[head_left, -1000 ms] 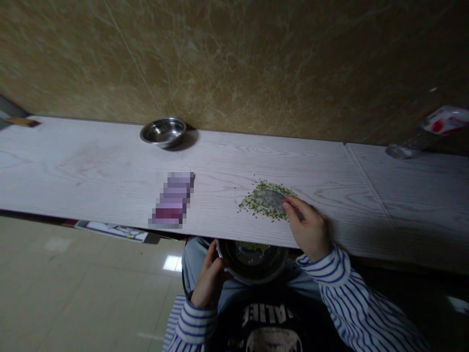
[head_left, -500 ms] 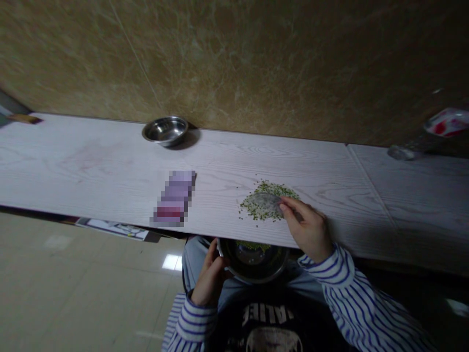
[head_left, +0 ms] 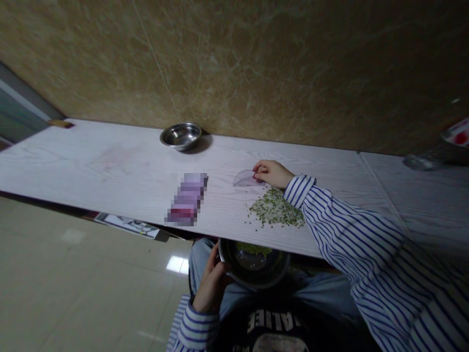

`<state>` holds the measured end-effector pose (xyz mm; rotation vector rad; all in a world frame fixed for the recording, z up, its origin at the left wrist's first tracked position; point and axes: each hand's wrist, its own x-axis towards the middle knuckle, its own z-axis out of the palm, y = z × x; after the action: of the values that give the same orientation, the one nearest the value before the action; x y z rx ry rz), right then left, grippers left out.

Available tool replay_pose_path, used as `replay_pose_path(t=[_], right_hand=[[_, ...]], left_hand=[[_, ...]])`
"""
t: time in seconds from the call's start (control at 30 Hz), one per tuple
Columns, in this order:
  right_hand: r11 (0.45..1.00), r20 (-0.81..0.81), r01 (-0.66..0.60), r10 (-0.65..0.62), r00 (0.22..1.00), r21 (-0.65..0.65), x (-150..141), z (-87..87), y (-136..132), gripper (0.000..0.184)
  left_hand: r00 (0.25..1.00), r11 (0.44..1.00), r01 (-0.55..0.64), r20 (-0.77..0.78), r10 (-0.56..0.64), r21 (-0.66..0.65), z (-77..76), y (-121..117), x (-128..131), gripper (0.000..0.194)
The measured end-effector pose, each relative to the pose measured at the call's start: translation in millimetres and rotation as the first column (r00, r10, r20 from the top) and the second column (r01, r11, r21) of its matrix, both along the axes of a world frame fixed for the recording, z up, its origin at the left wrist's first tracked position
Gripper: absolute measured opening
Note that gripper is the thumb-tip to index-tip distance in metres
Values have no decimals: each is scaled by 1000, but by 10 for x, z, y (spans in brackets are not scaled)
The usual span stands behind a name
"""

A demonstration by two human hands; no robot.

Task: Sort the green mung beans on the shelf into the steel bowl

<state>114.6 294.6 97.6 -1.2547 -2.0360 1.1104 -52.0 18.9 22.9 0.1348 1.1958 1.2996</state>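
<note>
Right hand [head_left: 273, 174]: fingers pinched on thin translucent mesh piece [head_left: 243, 179], just beyond green-and-white grain pile [head_left: 274, 210]. Left hand [head_left: 212, 281]: fingers closed on round metal bowl [head_left: 269, 277].

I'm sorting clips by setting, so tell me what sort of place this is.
Indoors, perhaps a kitchen or eatery, though that is uncertain: a metal bowl stands on a wood-grain counter along a marbled wall.

A pale, wood-grained bench [head_left: 227, 210] carries, from left to right, a brown strip [head_left: 60, 123] near its far corner, a steel bowl [head_left: 181, 141] near its rear edge, a pixelated purple oblong [head_left: 187, 199], loosely spread green and white grains [head_left: 275, 209], and a clear bottle [head_left: 425, 161].
</note>
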Motion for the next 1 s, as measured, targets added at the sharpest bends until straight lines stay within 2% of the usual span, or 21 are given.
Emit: replay_pose_path(t=[0.23,0.47,0.63,0.77,0.9,1.0], right_hand=[[955,-22,-264,264,964,-135,-2,16,-214,18],[877,-39,-434,436,899,-208,41,94,-333,14],[824,-66,-498,500,863,-270,86,111,-400,15],[795,-68,-545,549,833,-267,135,146,-425,15],[797,-65,-555,557,828,-239,192,209,-448,16],[828,-39,-528,531,846,-189,265,277,-480,16]], left_hand=[[999,1000,31,-8,-31,-2,6,26,6,71],[1000,1000,26,-10,-26,5,-57,10,35,72],[999,999,41,17,-41,21,-66,10,53,68],[999,998,48,18,-48,28,-72,17,71,68],[999,998,54,2,-54,31,-108,18,85,69],[998,998,58,-15,-57,26,-122,14,91,69]])
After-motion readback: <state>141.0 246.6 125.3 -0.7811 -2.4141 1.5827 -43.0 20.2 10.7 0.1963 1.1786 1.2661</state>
